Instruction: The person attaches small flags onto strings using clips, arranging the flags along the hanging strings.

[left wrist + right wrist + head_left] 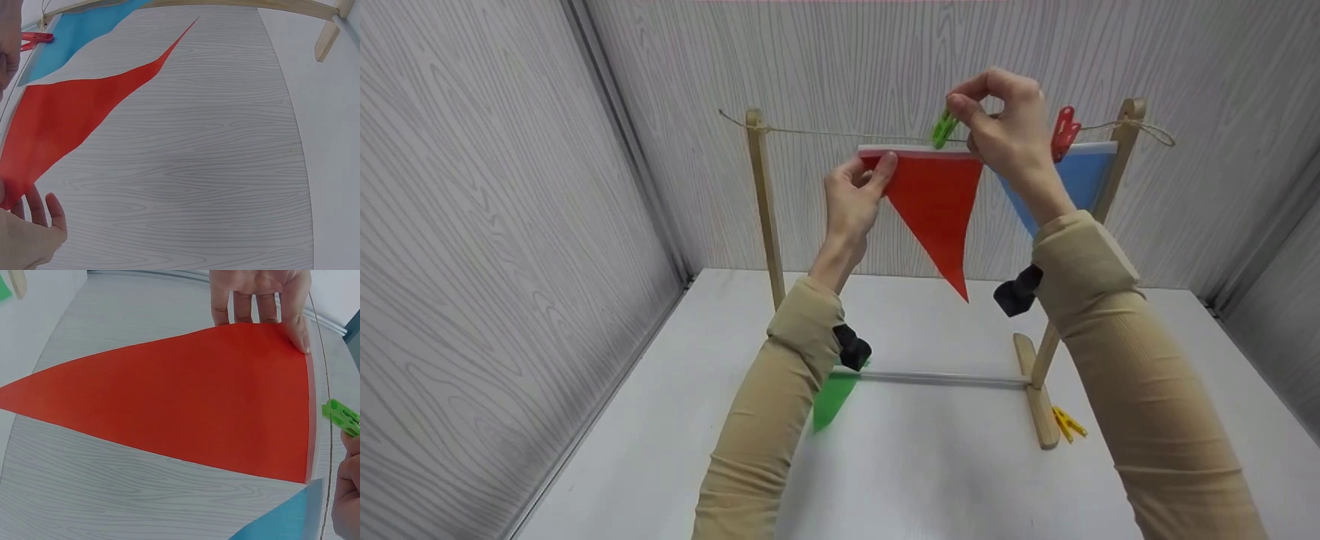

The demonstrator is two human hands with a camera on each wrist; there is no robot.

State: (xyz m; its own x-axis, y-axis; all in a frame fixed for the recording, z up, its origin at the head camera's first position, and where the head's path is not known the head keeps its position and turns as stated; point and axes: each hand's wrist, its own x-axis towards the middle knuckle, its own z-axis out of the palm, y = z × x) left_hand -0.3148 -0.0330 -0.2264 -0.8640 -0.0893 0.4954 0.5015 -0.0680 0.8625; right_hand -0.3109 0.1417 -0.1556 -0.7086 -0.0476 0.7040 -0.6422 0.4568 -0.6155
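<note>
A red triangular pennant [937, 199] with a white top strip hangs point down at the string [825, 133]. My left hand [855, 199] pinches its upper left corner between thumb and fingers. Above the strip, my right hand [1005, 120] pinches a green clothespin [943, 129]. In the right wrist view the tip of the green clothespin [337, 413] is at the string, apart from the pennant's strip. To the right, a blue pennant [1084, 176] hangs by a red clothespin [1064, 135], partly hidden behind my right wrist.
Two wooden posts [765, 202] hold the string, joined low down by a pale rod [945, 378]. A green pennant [832, 397] lies on the white table [930, 472], partly behind my left sleeve. Beside the right wooden foot [1037, 397] lies a yellow clothespin [1069, 424].
</note>
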